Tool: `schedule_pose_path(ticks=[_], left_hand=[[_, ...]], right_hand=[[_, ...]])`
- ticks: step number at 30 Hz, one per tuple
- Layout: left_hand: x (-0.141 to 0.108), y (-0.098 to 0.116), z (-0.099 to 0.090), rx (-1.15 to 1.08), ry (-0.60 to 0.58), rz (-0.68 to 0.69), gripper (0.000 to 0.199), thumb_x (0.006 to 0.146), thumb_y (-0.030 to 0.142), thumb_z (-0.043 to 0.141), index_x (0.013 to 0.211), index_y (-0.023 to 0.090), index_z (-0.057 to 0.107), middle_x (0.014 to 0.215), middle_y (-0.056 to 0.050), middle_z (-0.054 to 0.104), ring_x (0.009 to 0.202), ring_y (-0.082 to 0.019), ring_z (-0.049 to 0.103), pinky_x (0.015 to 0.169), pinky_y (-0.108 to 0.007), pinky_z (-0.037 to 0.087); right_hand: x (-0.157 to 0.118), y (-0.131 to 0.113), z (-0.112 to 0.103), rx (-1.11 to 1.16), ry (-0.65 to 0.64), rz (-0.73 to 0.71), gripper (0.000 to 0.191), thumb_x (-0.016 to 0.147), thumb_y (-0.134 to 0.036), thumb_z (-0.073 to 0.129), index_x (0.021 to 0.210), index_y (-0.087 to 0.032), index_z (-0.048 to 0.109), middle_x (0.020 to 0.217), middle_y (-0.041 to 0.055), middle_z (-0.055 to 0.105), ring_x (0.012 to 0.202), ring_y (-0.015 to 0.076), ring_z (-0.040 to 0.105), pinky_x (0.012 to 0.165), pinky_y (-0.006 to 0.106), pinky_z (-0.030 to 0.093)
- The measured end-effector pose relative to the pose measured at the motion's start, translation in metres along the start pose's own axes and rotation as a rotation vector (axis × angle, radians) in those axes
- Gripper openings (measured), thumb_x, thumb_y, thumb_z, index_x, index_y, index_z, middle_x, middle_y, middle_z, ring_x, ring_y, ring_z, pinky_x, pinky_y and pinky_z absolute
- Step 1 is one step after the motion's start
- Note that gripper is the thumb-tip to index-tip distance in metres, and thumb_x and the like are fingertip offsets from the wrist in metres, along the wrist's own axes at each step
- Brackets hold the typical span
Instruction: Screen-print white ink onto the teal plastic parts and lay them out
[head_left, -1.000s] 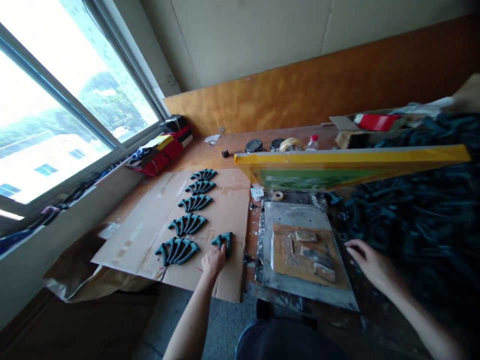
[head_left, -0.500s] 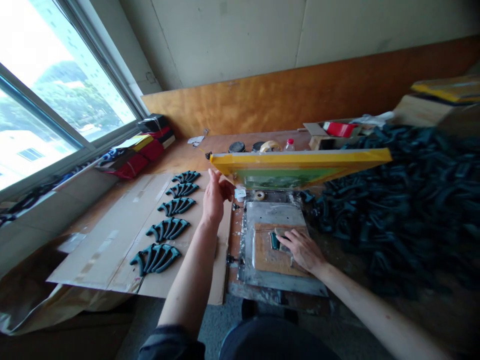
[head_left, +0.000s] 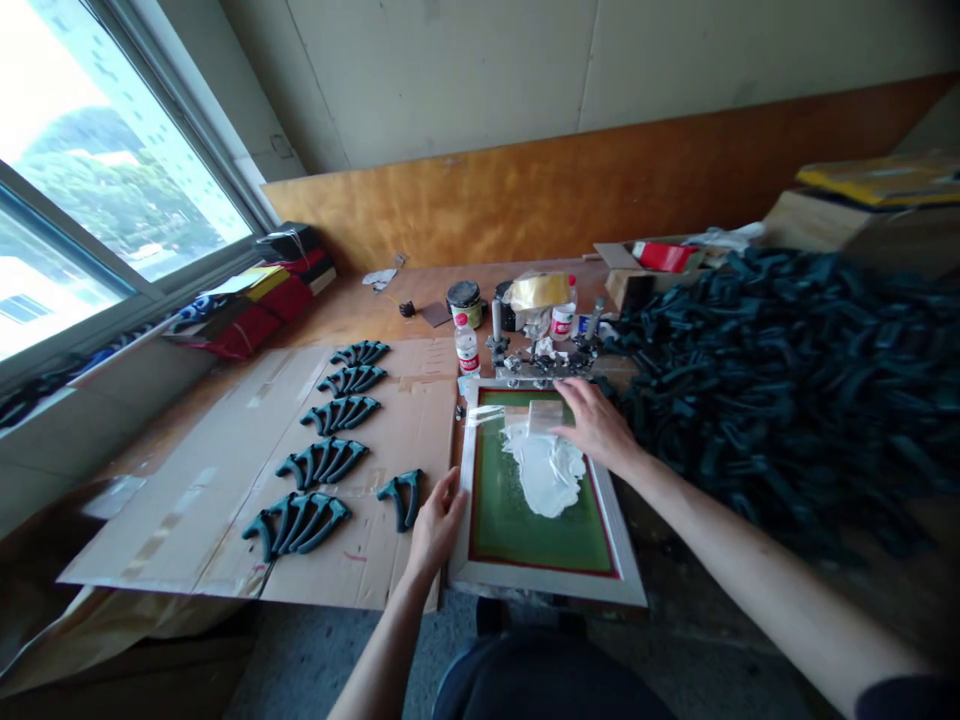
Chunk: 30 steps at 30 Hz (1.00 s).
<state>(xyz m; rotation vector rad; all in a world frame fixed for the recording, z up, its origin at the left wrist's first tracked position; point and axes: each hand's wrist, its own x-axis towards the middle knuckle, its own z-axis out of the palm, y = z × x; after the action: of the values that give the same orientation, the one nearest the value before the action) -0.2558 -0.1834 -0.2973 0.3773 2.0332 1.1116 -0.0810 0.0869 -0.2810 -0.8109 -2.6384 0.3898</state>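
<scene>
A screen printing frame (head_left: 630,560) lies flat in front of me, with green mesh (head_left: 499,530) inside pale rails. White ink (head_left: 551,485) is spread over the upper middle of the mesh. My left hand (head_left: 439,525) is at the frame's left rail, fingers curled against its edge. Over the upper right of the frame is my right hand (head_left: 596,425), thumb and fingers apart around the end of a translucent squeegee block (head_left: 545,416); no firm grip shows. Two dark green curved handles (head_left: 405,497) lie on the cardboard left of my left hand. The board beneath the frame is hidden.
Several fanned rows of dark green handles (head_left: 296,525) lie on the cardboard sheet (head_left: 187,500). A large heap of similar parts (head_left: 757,400) fills the right side. Behind the frame stand a red-capped bottle (head_left: 466,347), an ink can (head_left: 465,300) and metal hinge clamps (head_left: 540,365).
The frame has swung down from its raised tilt to lie flat, covering the board and the handle on it. My left hand came down with it; my right hand moved up to the squeegee.
</scene>
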Motion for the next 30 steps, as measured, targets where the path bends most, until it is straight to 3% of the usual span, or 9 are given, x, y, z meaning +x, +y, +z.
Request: schedule_pose_path(ticks=[2, 5, 10, 14, 16, 20, 23, 27, 30], left_hand=[[0.006, -0.009, 0.004, 0.099, 0.02, -0.009, 0.055, 0.076, 0.047, 0.062, 0.125, 0.024, 0.06, 0.081, -0.003, 0.072, 0.077, -0.021, 0.066, 0.066, -0.025, 0.048], [0.011, -0.015, 0.003, 0.17, 0.02, -0.007, 0.05, 0.078, 0.046, 0.06, 0.123, 0.025, 0.061, 0.09, -0.004, 0.073, 0.082, -0.022, 0.067, 0.07, -0.026, 0.048], [0.012, -0.021, 0.001, 0.271, -0.006, 0.075, 0.05, 0.084, 0.049, 0.05, 0.126, 0.023, 0.058, 0.094, -0.006, 0.073, 0.086, -0.022, 0.067, 0.075, -0.027, 0.047], [0.012, -0.02, 0.002, 0.286, -0.003, 0.09, 0.048, 0.085, 0.048, 0.049, 0.124, 0.023, 0.059, 0.092, -0.006, 0.073, 0.085, -0.023, 0.067, 0.074, -0.028, 0.047], [0.011, -0.018, 0.001, 0.232, -0.008, 0.079, 0.048, 0.083, 0.049, 0.052, 0.123, 0.023, 0.06, 0.089, -0.005, 0.073, 0.083, -0.022, 0.067, 0.071, -0.027, 0.048], [0.009, -0.015, 0.0, 0.098, -0.004, 0.022, 0.055, 0.076, 0.051, 0.061, 0.122, 0.021, 0.061, 0.082, -0.005, 0.072, 0.074, -0.021, 0.066, 0.065, -0.027, 0.048], [0.008, -0.014, -0.001, 0.021, -0.016, 0.016, 0.06, 0.073, 0.054, 0.063, 0.122, 0.019, 0.061, 0.078, -0.005, 0.071, 0.071, -0.02, 0.064, 0.061, -0.026, 0.047], [0.007, -0.007, -0.002, -0.06, -0.034, -0.007, 0.066, 0.069, 0.056, 0.067, 0.122, 0.017, 0.06, 0.072, -0.003, 0.068, 0.065, -0.017, 0.062, 0.057, -0.024, 0.045], [0.002, 0.009, -0.008, -0.105, -0.082, -0.018, 0.075, 0.067, 0.056, 0.069, 0.13, 0.017, 0.054, 0.061, 0.002, 0.063, 0.053, -0.013, 0.055, 0.049, -0.021, 0.039]], right_hand=[[0.007, -0.019, 0.008, -0.048, -0.15, -0.039, 0.035, 0.076, -0.02, 0.067, 0.11, -0.012, 0.061, 0.109, 0.0135, 0.059, 0.103, 0.0284, 0.053, 0.089, 0.039, 0.045], [-0.009, -0.035, 0.018, -0.06, -0.293, -0.051, 0.009, 0.08, -0.011, 0.057, 0.085, -0.015, 0.063, 0.088, 0.0087, 0.063, 0.089, 0.0245, 0.056, 0.078, 0.034, 0.045], [-0.061, -0.032, 0.006, 0.041, -0.374, -0.317, 0.027, 0.078, -0.001, 0.043, 0.085, -0.016, 0.064, 0.087, 0.0075, 0.063, 0.087, 0.0222, 0.055, 0.078, 0.033, 0.042], [-0.06, -0.027, -0.01, 0.158, -0.484, -0.412, 0.027, 0.073, 0.0, 0.047, 0.08, -0.02, 0.064, 0.081, 0.0026, 0.064, 0.082, 0.0194, 0.056, 0.075, 0.031, 0.042], [-0.055, -0.028, -0.008, 0.169, -0.429, -0.352, 0.025, 0.074, -0.002, 0.049, 0.078, -0.022, 0.064, 0.079, 0.0018, 0.064, 0.082, 0.0191, 0.056, 0.074, 0.03, 0.042], [-0.073, -0.034, 0.007, 0.141, -0.16, -0.307, 0.033, 0.077, -0.002, 0.045, 0.094, -0.019, 0.068, 0.095, 0.0073, 0.066, 0.094, 0.0222, 0.055, 0.083, 0.035, 0.043], [-0.091, -0.035, 0.005, 0.171, -0.155, -0.367, 0.033, 0.077, -0.003, 0.047, 0.097, -0.019, 0.068, 0.096, 0.0072, 0.066, 0.093, 0.0219, 0.055, 0.087, 0.037, 0.043], [-0.059, -0.033, -0.009, 0.178, -0.246, -0.295, 0.018, 0.082, -0.016, 0.061, 0.097, -0.024, 0.067, 0.09, 0.003, 0.067, 0.089, 0.021, 0.057, 0.084, 0.035, 0.042], [-0.009, -0.031, -0.015, 0.124, -0.204, -0.166, 0.044, 0.08, -0.025, 0.069, 0.123, -0.028, 0.058, 0.1, 0.0029, 0.067, 0.09, 0.0209, 0.058, 0.083, 0.033, 0.043]])
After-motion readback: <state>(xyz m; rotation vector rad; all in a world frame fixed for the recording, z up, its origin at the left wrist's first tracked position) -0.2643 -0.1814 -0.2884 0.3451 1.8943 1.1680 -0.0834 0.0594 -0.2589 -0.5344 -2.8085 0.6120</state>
